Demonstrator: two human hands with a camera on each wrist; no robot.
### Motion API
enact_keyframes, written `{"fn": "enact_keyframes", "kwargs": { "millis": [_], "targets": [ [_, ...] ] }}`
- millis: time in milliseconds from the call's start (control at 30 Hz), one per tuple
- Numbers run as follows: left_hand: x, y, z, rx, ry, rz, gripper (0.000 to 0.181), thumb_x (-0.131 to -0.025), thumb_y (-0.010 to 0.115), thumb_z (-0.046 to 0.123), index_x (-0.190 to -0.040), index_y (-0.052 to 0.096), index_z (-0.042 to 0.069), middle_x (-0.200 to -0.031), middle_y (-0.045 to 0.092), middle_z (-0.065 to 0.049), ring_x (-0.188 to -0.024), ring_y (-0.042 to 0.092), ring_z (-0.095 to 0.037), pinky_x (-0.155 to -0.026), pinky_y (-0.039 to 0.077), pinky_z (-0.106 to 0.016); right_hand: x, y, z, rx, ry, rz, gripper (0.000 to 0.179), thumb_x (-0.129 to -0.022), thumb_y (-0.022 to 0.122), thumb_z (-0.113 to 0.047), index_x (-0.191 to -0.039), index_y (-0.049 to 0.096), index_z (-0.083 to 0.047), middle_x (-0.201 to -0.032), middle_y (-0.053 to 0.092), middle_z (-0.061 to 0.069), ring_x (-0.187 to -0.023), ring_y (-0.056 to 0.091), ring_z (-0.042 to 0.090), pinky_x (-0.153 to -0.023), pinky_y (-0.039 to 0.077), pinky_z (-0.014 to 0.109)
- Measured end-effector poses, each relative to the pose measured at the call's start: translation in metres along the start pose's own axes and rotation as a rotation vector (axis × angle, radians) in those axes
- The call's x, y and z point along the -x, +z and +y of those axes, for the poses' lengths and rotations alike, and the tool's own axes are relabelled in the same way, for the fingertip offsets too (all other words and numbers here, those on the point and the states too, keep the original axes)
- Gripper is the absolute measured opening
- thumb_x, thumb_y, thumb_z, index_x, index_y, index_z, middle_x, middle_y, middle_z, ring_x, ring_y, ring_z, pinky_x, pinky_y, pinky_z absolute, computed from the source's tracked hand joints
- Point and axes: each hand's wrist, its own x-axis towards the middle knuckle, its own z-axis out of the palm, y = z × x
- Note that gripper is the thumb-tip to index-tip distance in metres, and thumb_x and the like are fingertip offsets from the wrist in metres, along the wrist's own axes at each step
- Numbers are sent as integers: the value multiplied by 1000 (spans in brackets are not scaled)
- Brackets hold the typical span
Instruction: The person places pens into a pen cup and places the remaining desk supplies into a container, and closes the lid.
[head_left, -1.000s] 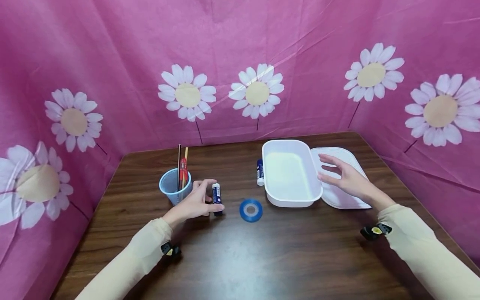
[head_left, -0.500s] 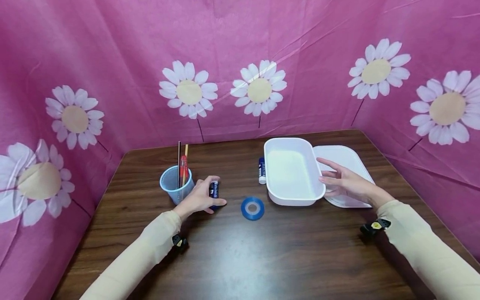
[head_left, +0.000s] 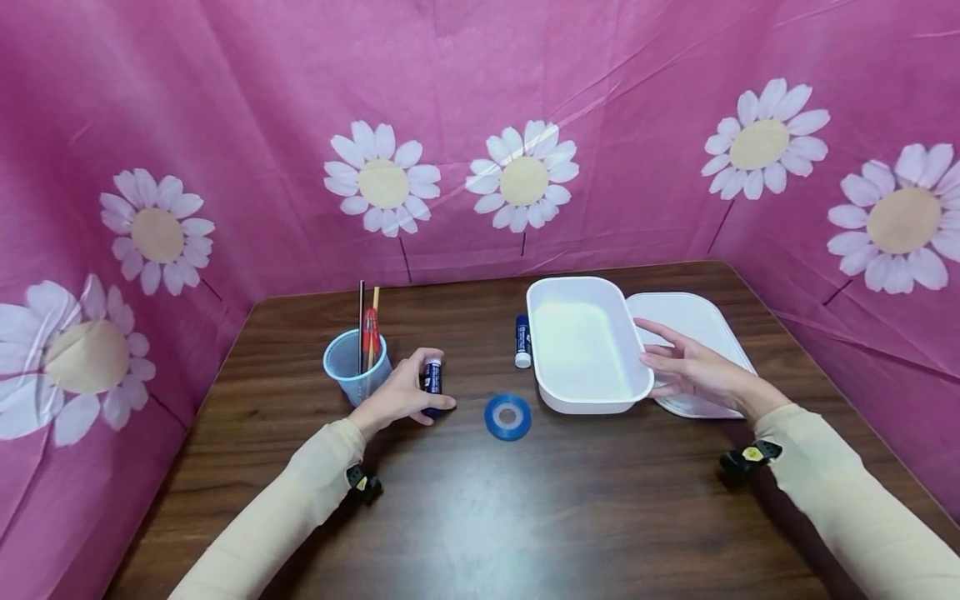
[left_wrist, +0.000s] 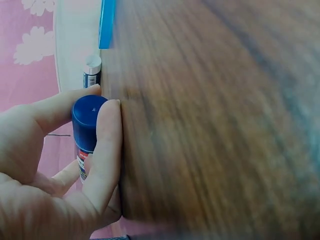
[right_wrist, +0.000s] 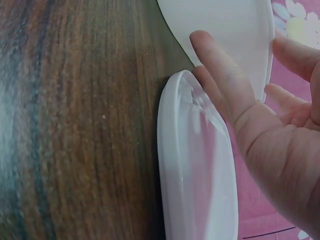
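Note:
My left hand (head_left: 400, 390) holds a dark blue glue stick (head_left: 433, 377) between thumb and fingers, just right of the blue pencil cup. In the left wrist view, the blue end (left_wrist: 86, 114) of the stick faces the camera, and the fingers hide part of its label. On the right, my other hand (head_left: 697, 372) has its fingers extended at the right wall of a white open box (head_left: 592, 398). Its thumb (right_wrist: 220, 65) lies along that wall in the right wrist view. The white lid (right_wrist: 172, 150) lies under this hand, partly behind the box.
A second glue stick (head_left: 522, 343) stands against the box's left side. In front lies a roll of blue tape (head_left: 495, 428). The blue cup (head_left: 352, 389) at the left holds several long, thin items. Pink flowered cloth (head_left: 450, 75) hangs behind the wooden table (head_left: 480, 517).
My left fingers have come in around the glue stick. My right hand has moved in to the box's right wall, fingers slightly lower over the lid.

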Motion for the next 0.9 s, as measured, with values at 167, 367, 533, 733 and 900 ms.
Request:
{"fn": "enact_keyframes", "kwargs": {
  "millis": [167, 367, 533, 733, 900],
  "targets": [
    [2, -1, -1, 107, 27, -45, 84, -85, 78, -2, -152, 30, 12, -130, 39, -27, -96, 64, -35, -65, 62, -47, 1, 0, 0, -22, -1, -19, 74, -107, 49, -7, -163, 1, -14, -128, 63, -1, -110, 67, 24, -87, 56, 54],
    [1, 4, 8, 145, 37, -25, 79, -87, 76, -2, -151, 30, 9, -125, 41, -28, -93, 65, -33, -69, 62, -47, 1, 2, -2, -36, -4, -6, 75, -107, 50, -7, -163, 1, -11, -127, 63, -1, -111, 66, 22, -87, 57, 52],
    [-10, 16, 13, 226, 19, -29, 77, -87, 78, 0, -150, 34, 11, -122, 46, -25, -92, 67, -31, -72, 62, -46, 2, 2, -2, -44, 8, 1, 74, -107, 50, -7, -163, 2, -10, -127, 63, -2, -112, 66, 19, -88, 56, 52],
    [-21, 33, 25, 307, 64, -110, 77, -90, 76, 0, -152, 33, 14, -127, 52, -23, -94, 68, -28, -75, 61, -46, 6, 3, -1, -51, 4, -1, 75, -107, 49, -6, -163, -1, -9, -126, 65, -3, -112, 67, 20, -88, 57, 51],
    [-26, 41, 38, 318, 84, -136, 76, -92, 71, -4, -154, 32, 15, -133, 51, -21, -95, 68, -28, -76, 61, -46, 4, 5, -3, -59, -8, -3, 74, -107, 48, -4, -162, -2, -8, -125, 65, -2, -111, 67, 20, -87, 57, 49]
  ]
}}
